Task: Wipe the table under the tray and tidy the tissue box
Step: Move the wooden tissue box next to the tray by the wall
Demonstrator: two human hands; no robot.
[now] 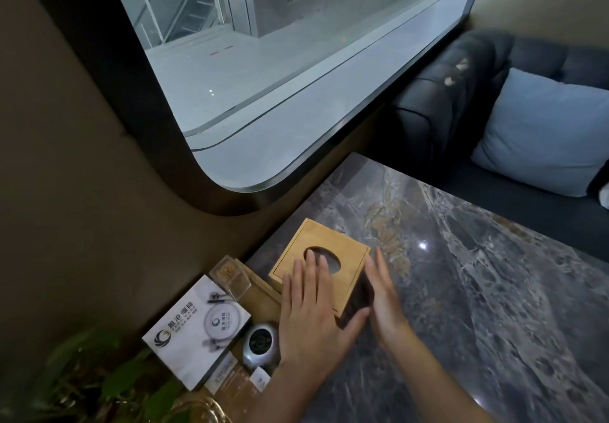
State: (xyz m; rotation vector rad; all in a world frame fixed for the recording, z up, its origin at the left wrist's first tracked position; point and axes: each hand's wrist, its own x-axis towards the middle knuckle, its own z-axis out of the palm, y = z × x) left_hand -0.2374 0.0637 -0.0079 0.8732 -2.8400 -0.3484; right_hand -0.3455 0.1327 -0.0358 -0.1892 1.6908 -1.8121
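Marble table [494, 274] lies bare rightward; flat left hand [309, 310] tops the tissue box [346, 258], open right hand [384, 300] beside it.

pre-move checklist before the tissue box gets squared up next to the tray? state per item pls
1. Left hand on the tissue box: ok, palm flat on the lid, fingertips at the oval opening.
2. Right hand bracing the box's right side: cannot tell, open palm is at that side but contact is unclear.
3. Box on the table: ok, standing level on the marble.
4. Tissue showing in the opening: cannot tell, the opening looks dark and is partly covered.
5. Path toward the tray: not ok, the clear toothpick holder, white card and round silver device crowd it.
6. Table right of the box: ok, bare.
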